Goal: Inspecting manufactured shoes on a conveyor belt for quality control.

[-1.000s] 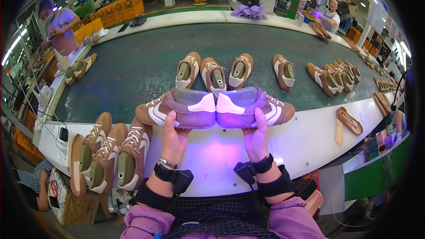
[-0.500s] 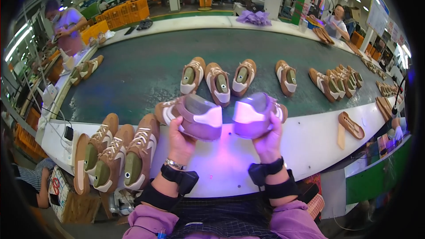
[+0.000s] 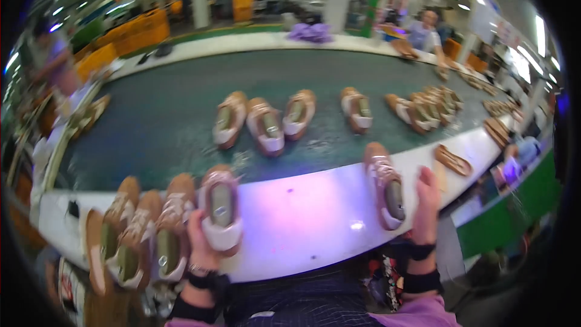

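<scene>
My left hand (image 3: 200, 237) is at the left side and heel of a brown sneaker (image 3: 222, 234) with a white heel patch and a green insert inside. Its fingers lie against the shoe, partly blurred. Toward the right of the white bench, another such sneaker (image 3: 384, 188) rests with its toe pointing away and its heel toward me. Just right of that shoe, my right hand (image 3: 426, 203) is open, its fingers stretched upward and holding nothing. Farther left, several matching laced sneakers (image 3: 172, 224) stand side by side, close to my left hand.
Beyond the white bench (image 3: 302, 206) runs a dark green belt (image 3: 181, 72) carrying three sneakers (image 3: 265, 126) grouped together, a single sneaker (image 3: 356, 110) and a cluster of sneakers (image 3: 423, 109). A loose brown sole (image 3: 452, 160) lies at right. People work across and beside the belt.
My hands have moved apart and down from the raised pair. The right shoe now stands on the bench, released, and the left shoe is beside the left row. The view has shifted and blurred.
</scene>
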Tool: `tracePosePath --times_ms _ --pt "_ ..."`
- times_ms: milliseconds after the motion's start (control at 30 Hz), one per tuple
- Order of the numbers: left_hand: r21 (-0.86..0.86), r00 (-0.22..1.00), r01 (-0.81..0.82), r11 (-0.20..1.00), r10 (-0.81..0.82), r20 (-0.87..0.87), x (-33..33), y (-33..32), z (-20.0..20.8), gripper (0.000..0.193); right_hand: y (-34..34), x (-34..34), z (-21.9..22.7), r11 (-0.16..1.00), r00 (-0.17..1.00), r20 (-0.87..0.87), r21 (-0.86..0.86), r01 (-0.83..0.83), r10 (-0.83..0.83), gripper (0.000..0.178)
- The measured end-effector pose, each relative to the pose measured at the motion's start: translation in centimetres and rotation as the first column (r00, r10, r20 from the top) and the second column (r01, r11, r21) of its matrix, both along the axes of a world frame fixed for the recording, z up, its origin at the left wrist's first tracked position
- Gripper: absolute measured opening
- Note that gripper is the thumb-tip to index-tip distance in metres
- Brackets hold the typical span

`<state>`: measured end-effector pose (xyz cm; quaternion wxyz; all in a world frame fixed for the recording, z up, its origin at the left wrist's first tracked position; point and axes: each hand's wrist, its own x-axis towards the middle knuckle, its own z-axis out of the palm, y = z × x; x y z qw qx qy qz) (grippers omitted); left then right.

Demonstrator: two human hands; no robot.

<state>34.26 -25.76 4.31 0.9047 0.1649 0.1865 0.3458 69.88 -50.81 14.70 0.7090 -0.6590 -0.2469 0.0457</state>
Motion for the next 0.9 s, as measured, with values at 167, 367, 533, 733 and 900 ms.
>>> tracePosePath --times_ms 167,367,533,733,900 --pt "0.097 0.996 -0.039 0.995 0.046 -0.071 -4.7 -1.3 -0.6 0.080 13.9 -7.9 0.8 0.811 0.817 0.015 -0.133 -0.569 0.576 0.043" --pt "-0.122 0.949 -0.138 0.983 0.096 -0.299 -3.6 -3.8 3.4 0.060 33.7 -12.6 -2.5 0.623 0.755 -0.107 -0.497 -0.604 0.647 0.065" --pt "-0.143 0.935 -0.157 0.977 0.101 -0.340 -3.5 -4.1 3.2 0.058 45.5 -17.3 -7.5 0.632 0.906 -0.129 -0.677 -0.377 0.403 0.081" --pt "-0.103 0.944 -0.210 0.972 0.174 -0.282 -3.5 -3.6 2.1 0.053 48.8 -17.9 -8.4 0.643 0.958 -0.197 -0.711 -0.285 0.207 0.086" --pt "-0.058 0.899 -0.205 0.977 0.164 -0.406 -2.5 -3.9 3.3 0.056 47.5 -11.8 -10.6 0.709 0.777 -0.363 -0.331 -0.623 0.514 0.067"
